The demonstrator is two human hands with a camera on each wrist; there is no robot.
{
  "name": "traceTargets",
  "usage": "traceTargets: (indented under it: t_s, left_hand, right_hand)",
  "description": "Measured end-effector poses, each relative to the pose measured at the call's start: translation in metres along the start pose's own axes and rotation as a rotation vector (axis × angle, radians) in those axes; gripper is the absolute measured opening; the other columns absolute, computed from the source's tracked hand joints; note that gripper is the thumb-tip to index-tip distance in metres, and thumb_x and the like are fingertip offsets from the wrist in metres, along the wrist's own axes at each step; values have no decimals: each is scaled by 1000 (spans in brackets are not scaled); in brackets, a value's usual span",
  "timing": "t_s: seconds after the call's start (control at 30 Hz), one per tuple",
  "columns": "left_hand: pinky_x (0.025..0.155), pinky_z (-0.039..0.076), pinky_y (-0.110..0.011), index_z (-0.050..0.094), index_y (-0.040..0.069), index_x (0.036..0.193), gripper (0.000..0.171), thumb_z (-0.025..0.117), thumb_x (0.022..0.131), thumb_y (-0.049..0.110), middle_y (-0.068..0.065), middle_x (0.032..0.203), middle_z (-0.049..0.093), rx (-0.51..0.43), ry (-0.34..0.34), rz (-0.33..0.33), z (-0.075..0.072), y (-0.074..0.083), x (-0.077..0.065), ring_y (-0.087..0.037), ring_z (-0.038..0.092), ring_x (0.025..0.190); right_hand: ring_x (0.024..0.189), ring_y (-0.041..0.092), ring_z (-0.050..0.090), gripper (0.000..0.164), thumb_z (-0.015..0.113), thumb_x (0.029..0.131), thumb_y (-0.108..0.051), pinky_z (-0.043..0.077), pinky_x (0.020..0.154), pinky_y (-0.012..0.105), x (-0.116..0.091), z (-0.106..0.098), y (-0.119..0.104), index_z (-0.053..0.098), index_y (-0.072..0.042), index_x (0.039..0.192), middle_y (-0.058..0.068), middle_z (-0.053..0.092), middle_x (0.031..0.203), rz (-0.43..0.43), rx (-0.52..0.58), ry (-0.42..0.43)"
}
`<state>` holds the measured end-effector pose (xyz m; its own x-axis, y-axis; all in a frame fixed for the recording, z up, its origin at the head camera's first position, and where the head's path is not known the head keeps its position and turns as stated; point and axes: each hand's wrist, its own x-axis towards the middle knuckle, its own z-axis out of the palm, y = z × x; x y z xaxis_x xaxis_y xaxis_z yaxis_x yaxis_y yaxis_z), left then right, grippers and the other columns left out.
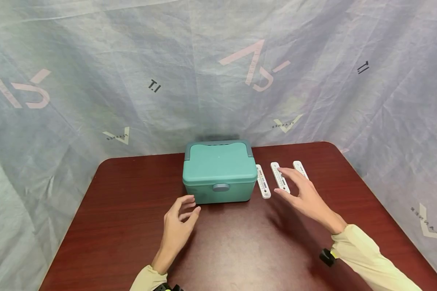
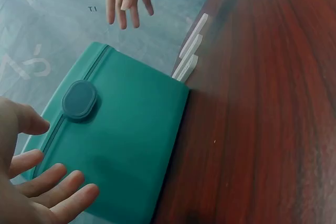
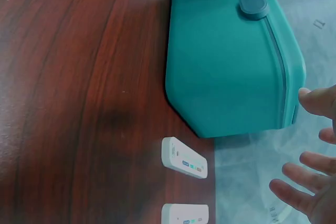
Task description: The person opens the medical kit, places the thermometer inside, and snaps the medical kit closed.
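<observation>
A teal lidded box (image 1: 218, 169) with a grey-blue front latch (image 1: 221, 187) stands at the back middle of the table, its lid down. To its right lie three white thermometers, the nearest thermometer (image 1: 263, 182) beside the box, a middle thermometer (image 1: 280, 177) and a far thermometer (image 1: 300, 168). My right hand (image 1: 304, 198) hovers over the middle and far ones, thumb and fingers spread apart with nothing between them. Near the box's front left corner my left hand (image 1: 178, 224) is raised, fingers loosely bent and holding nothing. In the left wrist view its fingers (image 2: 68, 192) overlap the box front.
The dark red wooden table (image 1: 131, 226) has rounded back corners. A grey printed cloth (image 1: 189, 72) hangs behind it and along both sides, close behind the box.
</observation>
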<state>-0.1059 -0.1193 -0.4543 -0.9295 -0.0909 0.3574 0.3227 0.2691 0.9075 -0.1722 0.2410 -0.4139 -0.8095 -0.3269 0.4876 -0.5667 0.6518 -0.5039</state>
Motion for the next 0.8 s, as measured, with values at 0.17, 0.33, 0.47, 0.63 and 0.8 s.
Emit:
traceTargets:
  t_s: [0.17, 0.33, 0.47, 0.63, 0.8]
  left_hand:
    - [75, 55, -38, 61, 3, 114, 31, 70, 84, 2, -11, 108, 63, -10, 10, -17, 5, 17, 2, -28, 63, 99]
    - [76, 55, -39, 61, 1, 113, 30, 69, 84, -1, -13, 108, 63, -4, 5, -29, 9, 35, 4, -27, 63, 98]
    - [77, 55, -34, 60, -2, 114, 30, 68, 85, 0, -17, 108, 62, -11, -4, -45, 12, 39, 6, -31, 64, 99]
    - [77, 54, -27, 59, -6, 115, 31, 67, 86, 0, -24, 111, 60, -48, -11, -48, 15, 40, 8, -37, 62, 100]
    - [79, 54, -36, 58, -6, 116, 31, 66, 87, 1, -24, 113, 59, -72, -23, -58, 21, 42, 9, -36, 62, 102]
  right_hand:
    - [120, 19, 48, 64, 79, 78, -19, 32, 100, 24, 7, 3, -2, 52, -13, 135, 7, 54, 131, -15, 28, -8]
    - [121, 19, 47, 64, 78, 79, -20, 32, 99, 19, 13, 4, -3, 51, -13, 137, 7, 52, 132, -36, 44, -23]
    - [121, 18, 47, 63, 78, 79, -18, 40, 91, 25, 18, 6, -4, 51, -12, 136, 5, 52, 132, -50, 50, -29]
    - [122, 18, 46, 60, 76, 81, -19, 42, 91, 34, 24, 9, -6, 51, -13, 136, 3, 51, 132, -61, 56, -28]
    - [122, 19, 46, 60, 76, 80, -16, 39, 94, 26, 30, 14, -7, 52, -12, 135, 4, 52, 132, -85, 94, -10]
